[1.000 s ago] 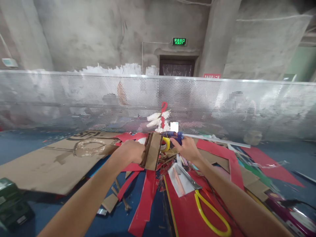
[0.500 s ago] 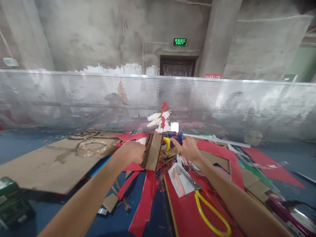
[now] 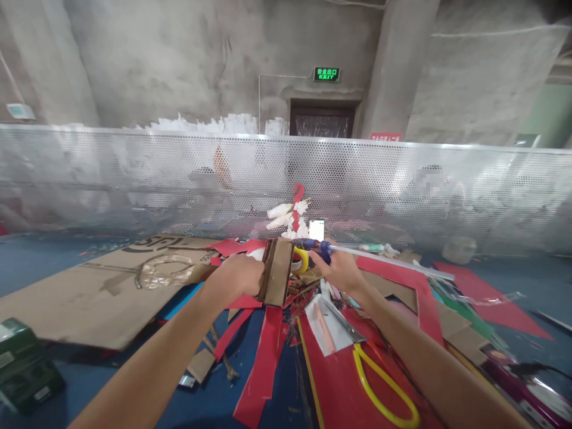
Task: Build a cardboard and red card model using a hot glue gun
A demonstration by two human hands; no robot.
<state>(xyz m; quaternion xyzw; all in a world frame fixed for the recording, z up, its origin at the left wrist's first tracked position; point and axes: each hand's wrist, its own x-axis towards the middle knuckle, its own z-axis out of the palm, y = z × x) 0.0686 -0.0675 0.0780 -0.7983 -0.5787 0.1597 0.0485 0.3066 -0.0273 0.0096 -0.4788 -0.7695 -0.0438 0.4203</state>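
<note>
Clearly, before us a blue table (image 3: 22, 256), at its left a big cardboard sheet (image 3: 80, 304), near the middle a brown cardboard piece (image 3: 279, 273), our left hand (image 3: 243, 274) clamped on its side, our right hand (image 3: 342, 269) wrapped around a blue glue gun (image 3: 324, 251) just beside it, between them a yellow tape roll (image 3: 304, 262).

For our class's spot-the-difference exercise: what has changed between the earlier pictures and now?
The blue glue gun in the right hand has tilted slightly: the far end of its whitish glue stick has dropped lower in view. Nothing was taken hold of or let go. The left hand still holds the cardboard piece; the yellow-handled tool stayed put.
</note>
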